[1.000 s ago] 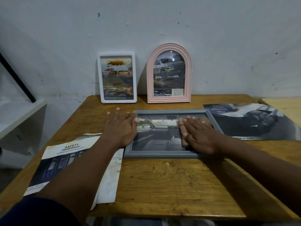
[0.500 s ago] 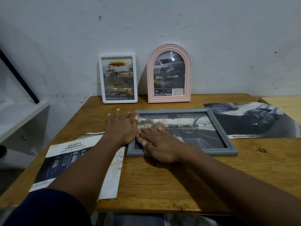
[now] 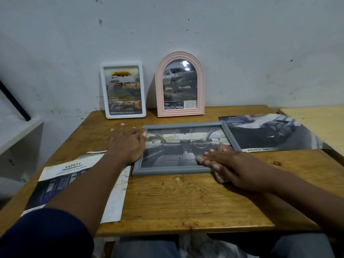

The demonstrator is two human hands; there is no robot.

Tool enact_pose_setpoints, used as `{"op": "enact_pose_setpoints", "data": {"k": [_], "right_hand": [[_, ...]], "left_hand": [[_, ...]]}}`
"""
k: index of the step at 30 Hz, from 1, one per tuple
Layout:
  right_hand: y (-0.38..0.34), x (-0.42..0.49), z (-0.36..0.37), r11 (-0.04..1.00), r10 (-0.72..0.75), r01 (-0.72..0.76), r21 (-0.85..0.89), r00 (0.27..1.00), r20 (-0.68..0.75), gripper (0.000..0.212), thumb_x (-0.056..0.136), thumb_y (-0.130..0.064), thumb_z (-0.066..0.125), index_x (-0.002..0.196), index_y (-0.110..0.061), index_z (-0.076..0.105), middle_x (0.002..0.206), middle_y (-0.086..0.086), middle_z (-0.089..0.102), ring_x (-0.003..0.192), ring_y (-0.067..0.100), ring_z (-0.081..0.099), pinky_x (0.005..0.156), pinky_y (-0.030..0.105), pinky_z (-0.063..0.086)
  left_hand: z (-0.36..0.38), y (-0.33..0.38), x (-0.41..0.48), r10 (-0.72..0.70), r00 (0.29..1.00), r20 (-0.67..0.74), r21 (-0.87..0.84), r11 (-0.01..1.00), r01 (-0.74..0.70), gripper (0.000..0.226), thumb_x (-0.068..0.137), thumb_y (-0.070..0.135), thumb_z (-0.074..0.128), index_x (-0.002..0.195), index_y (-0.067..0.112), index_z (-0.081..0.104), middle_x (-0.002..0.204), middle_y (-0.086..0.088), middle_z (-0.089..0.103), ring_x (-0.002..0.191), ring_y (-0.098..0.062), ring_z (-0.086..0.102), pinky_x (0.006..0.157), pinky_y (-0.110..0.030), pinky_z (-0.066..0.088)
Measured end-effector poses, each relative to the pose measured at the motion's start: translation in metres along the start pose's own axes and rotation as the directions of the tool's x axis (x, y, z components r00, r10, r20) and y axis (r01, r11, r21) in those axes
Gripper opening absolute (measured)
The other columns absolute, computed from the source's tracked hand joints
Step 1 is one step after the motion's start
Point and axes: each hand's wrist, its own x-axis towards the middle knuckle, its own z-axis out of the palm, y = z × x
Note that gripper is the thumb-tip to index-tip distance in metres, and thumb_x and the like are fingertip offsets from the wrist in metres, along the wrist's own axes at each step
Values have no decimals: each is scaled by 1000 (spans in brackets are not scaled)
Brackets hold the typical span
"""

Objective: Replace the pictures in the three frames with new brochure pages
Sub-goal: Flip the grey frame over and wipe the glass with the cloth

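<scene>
Two hands on grey frame [image 3: 178,171], left hand [image 3: 126,144] splayed flat; right hand [image 3: 236,168] blurred, fingers unreadable, covering corner.

grey frame [image 3: 171,171] | pink arched frame [image 3: 180,113] | white frame [image 3: 123,115] | brown wood-grain table [image 3: 186,202]

Flat frame [image 3: 171,172] lies mid-table [image 3: 186,202], rectangular frame [image 3: 123,90] left and arched frame [image 3: 179,84] right behind it against the wall [image 3: 242,43], one page [image 3: 270,135] just right, another [image 3: 61,175] front-left, left hand [image 3: 126,144] at its left edge, right hand [image 3: 229,166] on its near-right corner.
</scene>
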Motion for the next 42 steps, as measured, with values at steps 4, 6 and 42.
{"op": "enact_pose_setpoints", "data": {"k": [4,6,42], "right_hand": [[-6,-18,0,1000,-1,5,17,971,-239,37,103,-44,30,124,-38,59,115,-8,68,96,7,63,79,32,53],[-2,-16,-9,955,139,-42,292,937,-320,25,103,-39,37,103,-40,62,92,-13,68,83,2,63,71,26,52],[-92,11,28,989,147,-147,4,988,-47,76,93,-53,0,159,-15,10,166,7,9,153,17,0,123,36,-2]], "left_hand": [[-3,-1,2,10,1000,20,51,999,-11,63,102,59,-2,161,40,9,170,0,10,155,-33,-10,121,-59,-10],[-7,1,4,16,999,39,75,997,-19,66,100,62,-2,161,40,9,171,-1,0,155,-32,-14,120,-58,-13],[13,83,-21,284,959,21,-328,908,-261,56,106,55,12,160,40,18,169,12,7,156,-15,-5,124,-48,-6]]}}
